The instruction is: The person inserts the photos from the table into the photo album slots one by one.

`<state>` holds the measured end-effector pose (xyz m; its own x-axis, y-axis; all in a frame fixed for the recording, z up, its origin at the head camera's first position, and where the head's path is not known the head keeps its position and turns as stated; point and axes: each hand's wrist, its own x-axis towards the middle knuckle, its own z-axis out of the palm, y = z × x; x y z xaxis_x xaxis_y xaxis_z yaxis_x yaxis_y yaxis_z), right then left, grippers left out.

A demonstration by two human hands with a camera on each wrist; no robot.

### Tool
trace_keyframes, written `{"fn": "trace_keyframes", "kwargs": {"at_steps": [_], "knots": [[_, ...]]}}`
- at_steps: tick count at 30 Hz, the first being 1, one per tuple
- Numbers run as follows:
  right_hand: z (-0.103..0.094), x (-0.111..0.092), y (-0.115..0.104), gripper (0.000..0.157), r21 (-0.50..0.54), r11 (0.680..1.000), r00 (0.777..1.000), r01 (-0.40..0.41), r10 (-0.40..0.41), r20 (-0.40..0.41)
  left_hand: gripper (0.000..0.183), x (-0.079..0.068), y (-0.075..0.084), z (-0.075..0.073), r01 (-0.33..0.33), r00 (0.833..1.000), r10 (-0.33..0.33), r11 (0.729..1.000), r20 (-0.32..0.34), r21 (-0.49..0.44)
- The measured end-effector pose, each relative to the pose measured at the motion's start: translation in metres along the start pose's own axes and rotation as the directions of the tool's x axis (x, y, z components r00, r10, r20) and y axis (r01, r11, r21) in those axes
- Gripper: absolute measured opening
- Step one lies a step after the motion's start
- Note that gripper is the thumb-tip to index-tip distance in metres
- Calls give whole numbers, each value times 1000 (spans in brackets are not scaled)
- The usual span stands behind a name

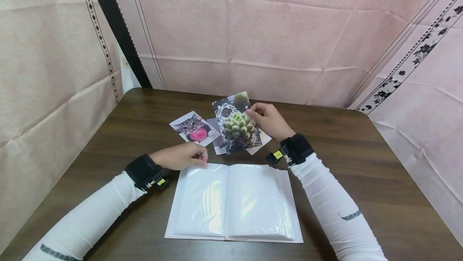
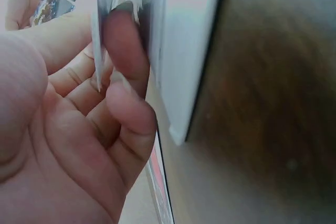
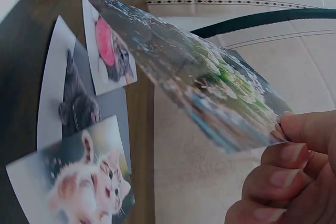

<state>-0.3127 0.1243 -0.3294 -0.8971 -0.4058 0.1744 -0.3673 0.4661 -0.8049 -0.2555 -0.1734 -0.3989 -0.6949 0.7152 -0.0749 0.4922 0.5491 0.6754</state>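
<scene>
My right hand (image 1: 271, 121) pinches the edge of a photo of a green succulent (image 1: 236, 132), raised above the other photos. The right wrist view shows that succulent photo (image 3: 205, 77) tilted, its corner between thumb and fingers. A photo album (image 1: 257, 200) with clear sleeves lies spread on the table, and glare covers part of its pages. At its upper left corner, my left hand (image 1: 181, 156) grips a page. In the left wrist view, the album page (image 2: 98, 51) passes between thumb and fingers.
Beyond the album lie a photo of a cat with a pink object (image 1: 189, 126), a grey cat photo (image 3: 79, 95) and a white kitten photo (image 3: 89, 182), partly overlapping. The wooden table (image 1: 347, 164) ends at hanging pink cloth (image 1: 235, 31).
</scene>
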Motion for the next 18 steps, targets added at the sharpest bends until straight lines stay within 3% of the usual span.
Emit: {"fn": "trace_keyframes", "kwargs": {"at_steps": [10, 18], "knots": [[13, -2, 0, 27, 72, 997, 1000, 7, -7, 1, 17, 2, 1, 3, -31, 1000, 31, 1000, 6, -6], [19, -5, -4, 27, 137, 990, 1000, -29, 29, 2, 13, 5, 2, 5, -36, 999, 36, 999, -31, -17]]}}
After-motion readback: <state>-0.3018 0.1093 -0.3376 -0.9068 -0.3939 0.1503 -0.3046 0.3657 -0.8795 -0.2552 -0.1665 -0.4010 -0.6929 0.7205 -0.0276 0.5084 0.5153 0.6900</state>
